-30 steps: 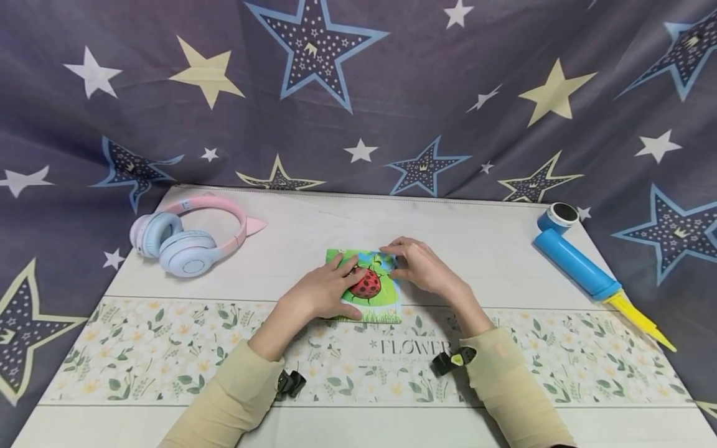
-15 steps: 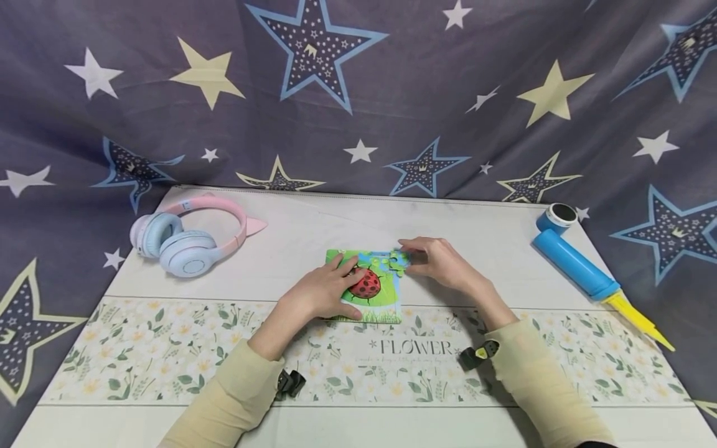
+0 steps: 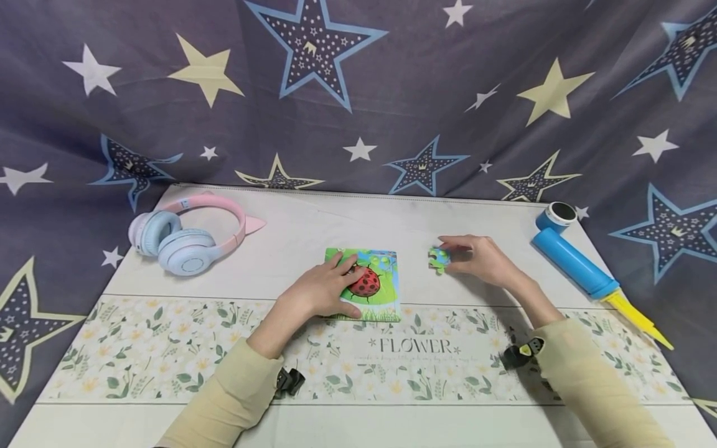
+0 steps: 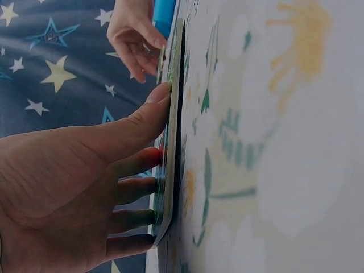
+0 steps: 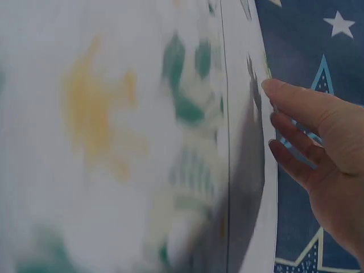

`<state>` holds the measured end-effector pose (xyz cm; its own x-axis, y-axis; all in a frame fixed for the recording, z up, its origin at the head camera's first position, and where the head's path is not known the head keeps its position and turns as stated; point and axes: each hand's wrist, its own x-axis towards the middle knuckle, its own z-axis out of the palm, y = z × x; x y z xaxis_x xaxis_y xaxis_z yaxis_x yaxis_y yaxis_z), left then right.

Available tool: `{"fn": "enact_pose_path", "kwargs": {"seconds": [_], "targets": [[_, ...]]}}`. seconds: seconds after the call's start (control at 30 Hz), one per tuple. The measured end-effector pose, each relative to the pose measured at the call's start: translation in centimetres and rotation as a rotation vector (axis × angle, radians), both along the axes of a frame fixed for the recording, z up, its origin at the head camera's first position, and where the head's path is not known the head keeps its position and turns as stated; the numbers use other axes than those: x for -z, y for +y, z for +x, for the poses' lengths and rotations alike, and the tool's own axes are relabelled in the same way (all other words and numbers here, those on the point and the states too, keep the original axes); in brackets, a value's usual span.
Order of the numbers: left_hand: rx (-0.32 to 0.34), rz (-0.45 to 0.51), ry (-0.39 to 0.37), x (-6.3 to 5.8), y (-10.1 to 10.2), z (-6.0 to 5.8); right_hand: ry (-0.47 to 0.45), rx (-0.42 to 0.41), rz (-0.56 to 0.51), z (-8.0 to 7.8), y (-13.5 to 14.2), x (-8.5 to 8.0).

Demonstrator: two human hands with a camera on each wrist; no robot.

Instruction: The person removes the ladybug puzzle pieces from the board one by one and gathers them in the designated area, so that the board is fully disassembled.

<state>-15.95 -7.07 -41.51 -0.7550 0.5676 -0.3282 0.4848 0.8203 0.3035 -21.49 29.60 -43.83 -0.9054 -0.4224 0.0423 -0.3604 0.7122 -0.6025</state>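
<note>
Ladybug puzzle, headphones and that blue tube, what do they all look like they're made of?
Ladybug puzzle: probably wood or thick board with a smooth printed face; the left wrist view shows its pale edge. Headphones: likely matte plastic, judging by the soft shading; the rounded ear cushion looks padded. Blue tube: seems smooth, rigid plastic, given its straight sides and even colour.

Pale beige sleeves (image 3: pixel 224 395) end at small black wrist devices (image 3: pixel 290 381), the right one (image 3: pixel 511 358) marked yellow-green.
</note>
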Motion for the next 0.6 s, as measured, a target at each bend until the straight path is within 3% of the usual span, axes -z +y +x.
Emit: {"fn": "enact_pose_path", "kwargs": {"seconds": [0.6], "targets": [[-0.002, -0.019, 0.005, -0.1, -0.1, 0.0, 0.068, 0.038, 0.124, 1.5, 7.9, -1.2]]}}
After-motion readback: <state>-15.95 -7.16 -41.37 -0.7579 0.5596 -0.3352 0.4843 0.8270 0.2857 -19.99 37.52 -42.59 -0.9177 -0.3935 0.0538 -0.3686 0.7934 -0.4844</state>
